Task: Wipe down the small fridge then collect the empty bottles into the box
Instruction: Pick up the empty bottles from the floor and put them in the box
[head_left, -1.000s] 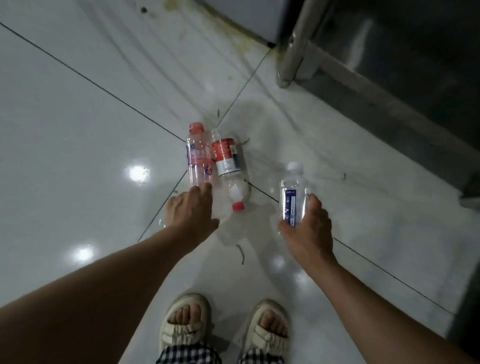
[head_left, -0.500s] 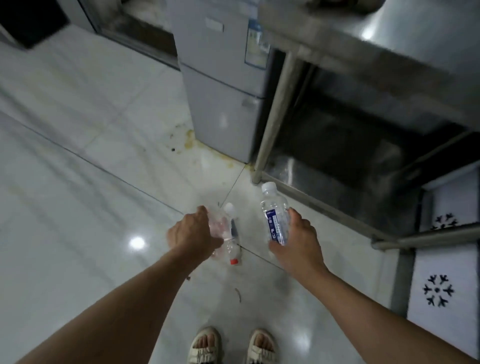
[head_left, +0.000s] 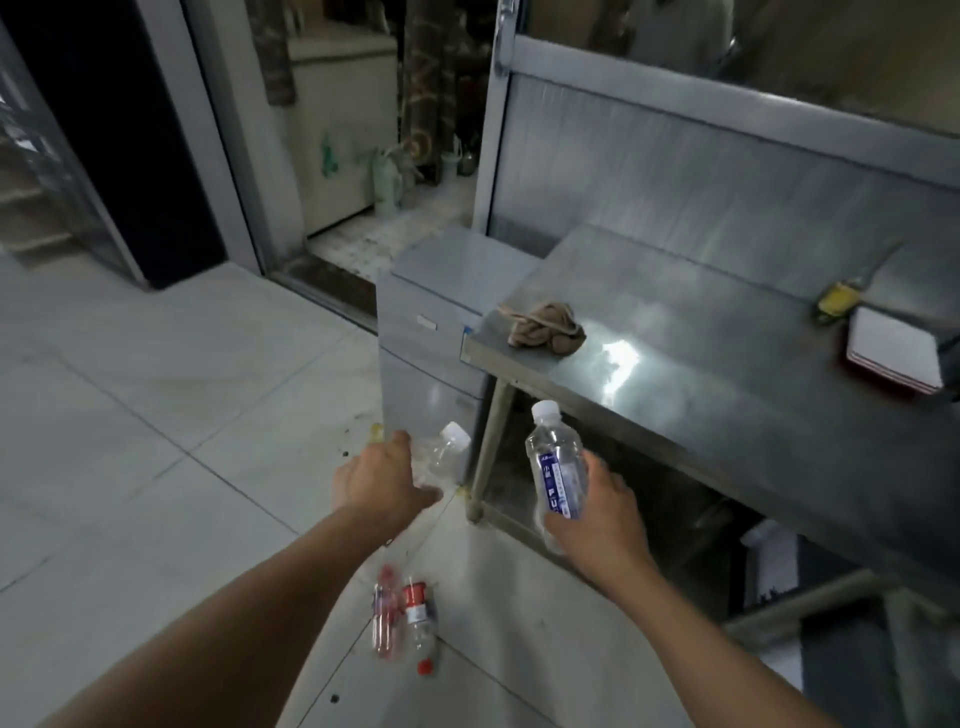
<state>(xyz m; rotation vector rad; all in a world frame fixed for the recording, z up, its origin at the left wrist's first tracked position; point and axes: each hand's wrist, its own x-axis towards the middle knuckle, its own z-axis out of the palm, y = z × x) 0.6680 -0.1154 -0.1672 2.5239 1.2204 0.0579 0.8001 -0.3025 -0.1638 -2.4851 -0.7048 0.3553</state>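
Note:
My left hand (head_left: 382, 480) grips a clear, label-less bottle with a white cap (head_left: 444, 452), held in front of the small grey fridge (head_left: 431, 332). In my right hand (head_left: 597, 512) is a clear bottle with a blue label and white cap (head_left: 556, 467), tilted up beside the steel table's leg. Two more empty bottles lie side by side on the floor below my arms: one with a pink cap (head_left: 384, 613) and one with a red-and-white label (head_left: 420, 626). No box is in view.
A steel table (head_left: 727, 374) stands right of the fridge, with a crumpled brown cloth (head_left: 545, 327) near its left corner and a red-and-white stack (head_left: 891, 358) at its right. A white jug (head_left: 769, 556) sits under the table. A doorway opens behind the fridge.
My head has risen from the floor, bringing the fridge top and table into view. Both hands lifted, each with a bottle; the left took one off the floor. Two bottles stay on the tiles.

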